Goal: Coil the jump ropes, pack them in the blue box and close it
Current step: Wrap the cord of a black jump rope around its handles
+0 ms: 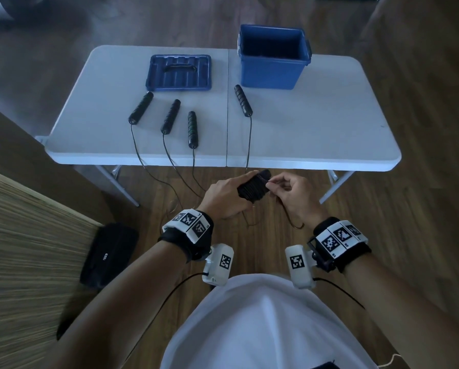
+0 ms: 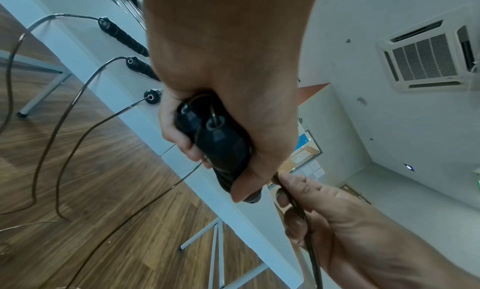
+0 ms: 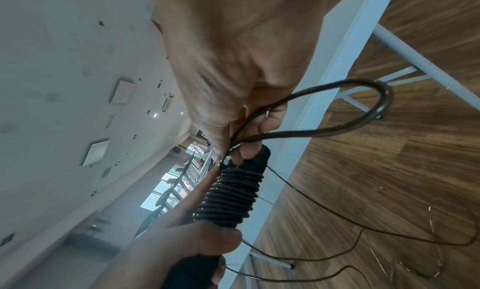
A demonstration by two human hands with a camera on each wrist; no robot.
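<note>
Head view: nearest, in front of the person's white shirt, the left hand [image 1: 223, 194] grips a pair of handles [image 1: 252, 189] with rope wound round them, held off the table's near edge above the wood floor. The bundle's long axis runs from lower left to upper right, its far end pointing toward the table. Left fingers are curled round it, index finger laid along the top. The right hand [image 1: 293, 194] sits just beside the bundle's far end, thumb and fingertip pinching the rope [image 3: 337, 129]; right wrist view shows a free loop of it arching out from that pinch and the tight turns on the handles.

Farther off, four more handles [image 1: 140, 107] lie on the white folding table [image 1: 316, 129], long axes running roughly near-to-far, cable ends toward the person, their cords hanging over the edge to the floor. Beyond them, the blue lid [image 1: 179, 73] lies flat at left; the blue box [image 1: 273, 57] stands open at right, well apart.
</note>
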